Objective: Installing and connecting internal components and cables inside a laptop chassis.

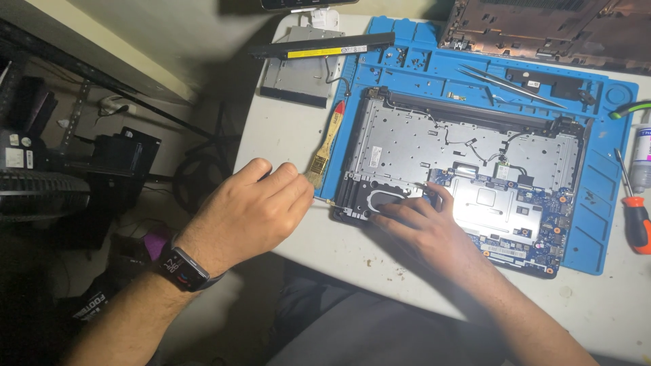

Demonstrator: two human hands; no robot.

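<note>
Silver metal plate covers most of the opened laptop base [468,183] I'm working on, with a blue circuit board exposed along its near right part, thin black wires crossing the plate, and a black plastic frame at the near left corner. It lies on a blue repair mat [597,203] on the white table [285,135], toward the table's near edge. My left hand [247,213] is clenched around a thin tool [324,200]; only a short bit of shaft shows past the knuckles, tip just at the laptop's left edge. A smartwatch [182,268] sits on that wrist. My right hand [424,227] rests on the black frame, fingers curled and pressing down, grasping nothing I can see. A wooden-handled brush [325,146] lies at the mat's left edge, just beyond my left hand. Farther back, a long black battery with a yellow label [319,47] lies over a flat silver drive [298,71]. Tweezers [508,83] lie on the mat's far part; an orange-handled screwdriver [634,213] is near the table's right edge.
</note>
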